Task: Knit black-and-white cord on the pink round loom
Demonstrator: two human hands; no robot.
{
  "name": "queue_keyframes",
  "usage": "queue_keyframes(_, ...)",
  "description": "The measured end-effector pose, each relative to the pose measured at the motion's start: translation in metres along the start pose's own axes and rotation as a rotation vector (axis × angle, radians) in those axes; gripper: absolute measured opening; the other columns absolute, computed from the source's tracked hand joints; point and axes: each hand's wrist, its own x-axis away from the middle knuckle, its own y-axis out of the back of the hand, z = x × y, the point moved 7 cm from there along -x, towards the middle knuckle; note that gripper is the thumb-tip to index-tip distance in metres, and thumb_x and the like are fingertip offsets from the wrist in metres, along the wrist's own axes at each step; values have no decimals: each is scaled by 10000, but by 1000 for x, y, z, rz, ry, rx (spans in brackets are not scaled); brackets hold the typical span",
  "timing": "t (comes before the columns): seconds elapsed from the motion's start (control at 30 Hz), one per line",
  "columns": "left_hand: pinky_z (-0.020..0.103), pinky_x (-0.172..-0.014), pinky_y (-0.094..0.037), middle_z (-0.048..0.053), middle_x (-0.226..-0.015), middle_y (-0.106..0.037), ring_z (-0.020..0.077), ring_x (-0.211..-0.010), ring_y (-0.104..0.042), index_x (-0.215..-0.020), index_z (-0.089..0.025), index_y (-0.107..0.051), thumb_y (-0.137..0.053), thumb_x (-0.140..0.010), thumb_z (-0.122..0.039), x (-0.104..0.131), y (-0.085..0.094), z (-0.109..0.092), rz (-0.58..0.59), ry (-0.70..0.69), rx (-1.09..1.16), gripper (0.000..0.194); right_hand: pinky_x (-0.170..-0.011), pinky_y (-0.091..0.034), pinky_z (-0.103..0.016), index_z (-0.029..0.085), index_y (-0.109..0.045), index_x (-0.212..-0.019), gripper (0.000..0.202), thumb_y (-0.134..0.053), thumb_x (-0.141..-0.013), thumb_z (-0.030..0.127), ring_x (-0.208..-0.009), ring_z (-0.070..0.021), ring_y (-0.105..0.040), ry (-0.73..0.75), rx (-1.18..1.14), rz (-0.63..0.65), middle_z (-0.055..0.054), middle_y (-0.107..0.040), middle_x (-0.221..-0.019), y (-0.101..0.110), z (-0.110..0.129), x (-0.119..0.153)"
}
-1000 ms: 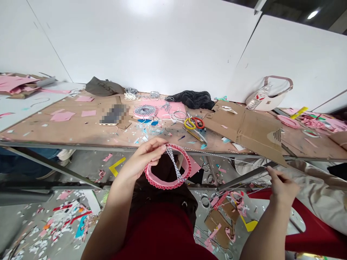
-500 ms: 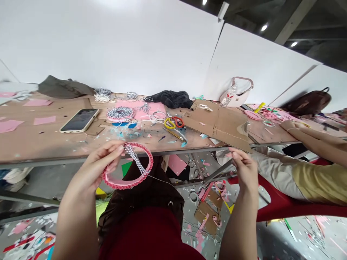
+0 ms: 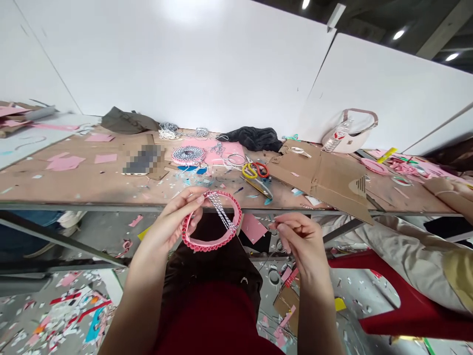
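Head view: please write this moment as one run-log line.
left hand: grips pink ring; striped cord: spans ring; right hand: pinched, contents unclear

The left hand [image 3: 185, 217] has its grip on a pink ring [image 3: 212, 245], with black-and-white cord [image 3: 222, 214] stretched across its opening, while the right hand [image 3: 297, 236] is pinched closed to the ring's right, apart from it. On the surface [image 3: 111, 185] beyond lie scissors [image 3: 254, 170], a phone [image 3: 138, 161], a round woven piece [image 3: 188, 154], black cloth [image 3: 254, 138] and cardboard [image 3: 327, 172].

Left hand [image 3: 184, 215] curled in grip, right hand [image 3: 301, 237] pinching
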Motion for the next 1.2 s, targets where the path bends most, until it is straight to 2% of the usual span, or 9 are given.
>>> queue_keyframes(0.17,115,-324,-314,-63,-512,-483,52,-387,-394,-1071,-188,-663,-770,-771,-327,2,0,-2,33,9,58,347,-396,-398,-184,203,-662,-827,105,-740,-849,268,-486,-106,-544,-6,-107,17,-39,-733,-793,-21,-5,-2)
queue_keyframes(0.37,131,-342,-299,-67,-473,-478,52,-366,-398,-1059,-174,-675,-748,-786,-365,6,-4,-10,72,-14,-19,341,-394,-400,-145,241,-712,-1048,173,-710,-877,267,-559,-92,-563,-56,-244,39,-33,-712,-883,-28,-24,-4)
queue_keyframes(0.5,132,-338,-259,-68,-438,-476,46,-338,-369,-1049,-166,-676,-746,-777,-403,6,-5,-9,73,-7,-34,367,-442,-455,-168,212,-770,-884,128,-797,-781,283,-629,-137,-625,-101,-229,24,-54,-712,-793,-24,-36,-4)
queue_keyframes(0.6,127,-339,-254,-70,-413,-459,45,-334,-354,-1022,-159,-685,-747,-776,-408,7,-6,-11,60,-27,-24,356,-410,-408,-161,203,-746,-794,131,-842,-726,262,-570,-129,-597,-108,-244,30,-34,-674,-701,-25,-39,-3)
queue_keyframes(0.7,120,-339,-266,-65,-453,-488,31,-332,-353,-990,-160,-699,-758,-773,-389,6,-8,-15,49,-60,-17,322,-393,-302,-140,206,-695,-822,121,-790,-801,278,-494,-69,-454,-115,-322,66,0,-598,-682,-32,-38,-1)
queue_keyframes(0.8,114,-317,-240,-37,-596,-582,2,-323,-365,-946,-171,-713,-762,-774,-371,3,-10,-17,54,-99,11,268,-439,-278,-154,209,-642,-841,127,-732,-865,294,-522,-48,-347,-87,-407,152,-7,-584,-864,-46,-35,1)
queue_keyframes(0.97,101,-293,-204,-39,-630,-591,-6,-313,-365,-964,-194,-723,-751,-795,-353,-4,-12,-16,80,-102,42,234,-487,-363,-202,205,-612,-850,117,-703,-890,268,-564,-61,-428,-78,-356,315,-35,-570,-1104,-69,-37,3)
queue_keyframes(1.1,108,-345,-343,-16,-658,-632,29,-393,-469,-997,-172,-732,-783,-762,-334,-10,-10,-13,56,-69,98,290,-464,-329,-189,212,-605,-867,88,-677,-911,235,-550,-59,-455,-54,-442,312,-28,-594,-1063,-76,-37,1)
queue_keyframes(1.2,167,-563,-537,47,-798,-716,110,-619,-648,-1039,-148,-742,-794,-744,-313,-9,-9,-6,24,-49,193,341,-497,-366,-199,208,-607,-845,105,-690,-901,236,-588,-73,-493,-11,-483,266,-28,-592,-1064,-77,-34,-3)
